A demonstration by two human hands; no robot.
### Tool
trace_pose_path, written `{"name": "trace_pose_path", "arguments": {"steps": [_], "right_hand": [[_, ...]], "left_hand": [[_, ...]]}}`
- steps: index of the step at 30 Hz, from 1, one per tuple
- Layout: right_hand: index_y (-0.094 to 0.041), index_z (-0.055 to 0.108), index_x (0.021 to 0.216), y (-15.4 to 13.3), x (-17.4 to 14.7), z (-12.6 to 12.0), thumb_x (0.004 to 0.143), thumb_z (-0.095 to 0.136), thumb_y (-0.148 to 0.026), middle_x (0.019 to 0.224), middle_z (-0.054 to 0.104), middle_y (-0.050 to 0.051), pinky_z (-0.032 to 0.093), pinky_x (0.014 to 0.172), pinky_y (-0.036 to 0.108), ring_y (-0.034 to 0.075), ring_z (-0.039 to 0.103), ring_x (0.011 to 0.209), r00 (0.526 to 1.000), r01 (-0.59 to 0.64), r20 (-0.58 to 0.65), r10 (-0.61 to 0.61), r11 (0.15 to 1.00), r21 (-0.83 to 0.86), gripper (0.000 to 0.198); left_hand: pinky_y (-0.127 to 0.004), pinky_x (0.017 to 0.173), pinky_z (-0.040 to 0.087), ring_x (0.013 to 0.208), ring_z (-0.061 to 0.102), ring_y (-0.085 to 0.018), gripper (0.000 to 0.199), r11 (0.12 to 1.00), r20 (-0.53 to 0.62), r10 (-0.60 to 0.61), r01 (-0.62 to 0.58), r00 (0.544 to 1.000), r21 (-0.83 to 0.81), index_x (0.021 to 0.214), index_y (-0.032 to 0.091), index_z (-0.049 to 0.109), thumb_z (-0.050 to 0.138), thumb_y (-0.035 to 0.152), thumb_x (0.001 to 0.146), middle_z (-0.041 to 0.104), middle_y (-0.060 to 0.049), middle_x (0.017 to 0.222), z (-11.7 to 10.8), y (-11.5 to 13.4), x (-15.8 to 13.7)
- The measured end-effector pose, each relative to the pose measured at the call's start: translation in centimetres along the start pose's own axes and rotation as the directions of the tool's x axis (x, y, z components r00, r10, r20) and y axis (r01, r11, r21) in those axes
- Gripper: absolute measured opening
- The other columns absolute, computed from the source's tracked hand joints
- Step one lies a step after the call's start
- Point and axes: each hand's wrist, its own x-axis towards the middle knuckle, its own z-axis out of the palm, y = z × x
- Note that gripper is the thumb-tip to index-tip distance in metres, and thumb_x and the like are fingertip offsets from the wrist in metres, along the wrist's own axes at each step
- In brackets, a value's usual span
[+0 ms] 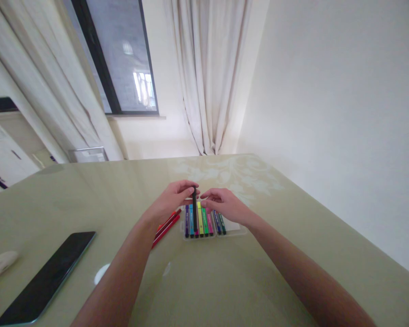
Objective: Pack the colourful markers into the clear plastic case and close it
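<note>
My left hand [170,200] pinches a black marker [194,211] near its upper end, holding it over the marker case. Just to the right, my right hand [226,205] hovers above the case with curved fingers parted and nothing seen between them. The clear plastic case [236,232] lies open on the table. Its left half holds several coloured markers side by side, among them a yellow marker [200,220] and a green marker [205,222]. In the other half lie a blue marker [218,223] and a dark green marker [222,224]. Loose red markers [166,230] rest beside my left wrist.
A dark-screened phone or tablet [47,277] lies at the table's left, with a white rounded object [2,265] beyond it. A small white disc [101,274] is partly behind my left forearm. The greenish table [204,286] meets a white wall [344,113] on the right.
</note>
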Motion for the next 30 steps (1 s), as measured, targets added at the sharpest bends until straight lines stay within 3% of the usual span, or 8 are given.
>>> {"name": "trace_pose_path", "arguments": {"steps": [4,11,14,17,21,25,27,30], "right_hand": [[-0.017,0.068,0.103,0.1,-0.2,0.3,0.078,0.078,-0.04,0.083,0.076,0.005,0.054,0.069,0.03,0.02,0.071,0.076,0.995,-0.012,-0.091,0.027,0.988,0.153,0.035],[-0.018,0.064,0.109,1.1,-2.3,-0.3,0.076,0.081,-0.036,0.086,0.076,0.004,0.056,0.076,0.033,0.02,0.071,0.082,0.997,0.016,-0.073,0.002,0.968,0.251,0.041],[-0.017,0.063,0.107,2.0,-3.2,-0.2,0.076,0.08,-0.038,0.086,0.075,0.004,0.056,0.075,0.034,0.02,0.07,0.08,0.996,0.007,-0.085,0.014,0.97,0.243,0.041],[-0.017,0.062,0.107,2.9,-3.6,-0.7,0.077,0.079,-0.037,0.084,0.074,0.004,0.057,0.073,0.034,0.019,0.07,0.078,0.992,-0.027,-0.115,0.054,0.975,0.221,0.04],[-0.016,0.059,0.116,3.6,-3.5,-2.5,0.077,0.074,-0.029,0.084,0.075,0.004,0.058,0.071,0.033,0.019,0.071,0.077,0.986,-0.109,-0.101,0.136,0.967,0.23,0.044],[-0.015,0.056,0.124,4.0,-3.2,-3.8,0.078,0.068,-0.02,0.087,0.076,0.006,0.059,0.07,0.031,0.019,0.072,0.079,0.977,-0.189,-0.065,0.205,0.962,0.194,0.047],[-0.015,0.055,0.125,4.2,-3.0,-4.0,0.078,0.066,-0.016,0.087,0.077,0.006,0.059,0.067,0.028,0.018,0.072,0.077,0.968,-0.234,-0.052,0.245,0.957,0.171,0.048],[-0.015,0.054,0.126,4.7,-2.9,-3.7,0.077,0.065,-0.014,0.081,0.075,0.003,0.058,0.063,0.026,0.016,0.071,0.069,0.952,-0.3,-0.032,0.305,0.948,0.103,0.049]], "left_hand": [[-0.038,0.088,0.059,0.091,0.07,-0.019,0.035,0.984,-0.052,0.091,-0.098,0.995,-0.151,0.103,0.016,0.067,0.078,0.04,0.079,0.073,-0.008,0.103,2.3,-0.4,0.6],[-0.035,0.074,0.062,0.079,0.068,-0.018,0.036,0.989,-0.2,0.09,-0.11,0.976,-0.094,0.089,0.015,0.065,0.083,0.043,0.072,0.068,-0.005,0.083,4.6,-1.4,0.9],[-0.034,0.074,0.061,0.082,0.069,-0.019,0.035,0.995,-0.145,0.098,-0.102,0.985,-0.02,0.093,0.016,0.065,0.077,0.044,0.077,0.07,-0.007,0.087,4.9,-1.8,1.1],[-0.033,0.071,0.058,0.08,0.07,-0.02,0.033,0.97,-0.134,0.122,-0.089,0.984,0.226,0.102,0.016,0.066,0.07,0.043,0.083,0.072,-0.008,0.095,3.6,-1.9,1.4],[-0.032,0.077,0.053,0.086,0.069,-0.021,0.021,0.724,-0.135,0.098,0.022,0.986,0.689,0.098,0.018,0.068,0.061,0.035,0.087,0.075,-0.007,0.096,-0.6,-2.1,1.3],[-0.031,0.074,0.048,0.089,0.068,-0.024,0.023,0.41,-0.125,-0.08,0.147,0.989,0.9,0.096,0.019,0.069,0.063,0.037,0.084,0.075,-0.009,0.1,-4.6,-3.0,0.7],[-0.03,0.072,0.047,0.089,0.068,-0.024,0.024,0.355,-0.096,-0.171,0.153,0.981,0.922,0.095,0.019,0.07,0.064,0.039,0.083,0.074,-0.009,0.102,-5.6,-3.6,0.5],[-0.029,0.071,0.046,0.089,0.068,-0.023,0.023,0.349,-0.069,-0.227,0.147,0.971,0.926,0.096,0.019,0.07,0.065,0.036,0.081,0.075,-0.009,0.102,-6.0,-4.3,0.5]]}}
